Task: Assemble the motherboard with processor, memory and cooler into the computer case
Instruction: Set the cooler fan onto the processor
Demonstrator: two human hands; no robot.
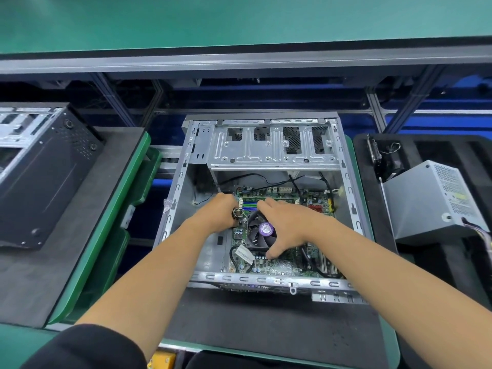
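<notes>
Galvanised steel computer case (pixel 266 145) lies open-side-up on a dark foam mat (pixel 266 323), centre of bench. Green motherboard (pixel 290 262) sits inside on the case floor, toward the right and near side. Cooler (pixel 259 231) w/ black fan and purple hub label is mounted on the board; blue/green memory slots (pixel 249 205) just beyond it.

Left hand (pixel 221 209) reaches in at the far-left corner of the board, fingers curled round a small bundle of wires (pixel 236 213) beside the cooler. Right hand (pixel 286 225) is spread over the cooler's right side, fingers pointing far-left across the fan, thumb down on the board near the fan's near edge; grip on cooler not certain.

Obstructions: both forearms cover much of the board's left and centre. Black cables (pixel 255 178) run across the far side under the drive cage. White-tagged cable (pixel 243 254) loops at near-left of cooler.

Surroundings: second case w/ black panel (pixel 45 177) at left on another mat; silver power supply (pixel 431 201) at right in a black foam tray (pixel 452 262). Green trays (pixel 106 235) between left mat and case.
</notes>
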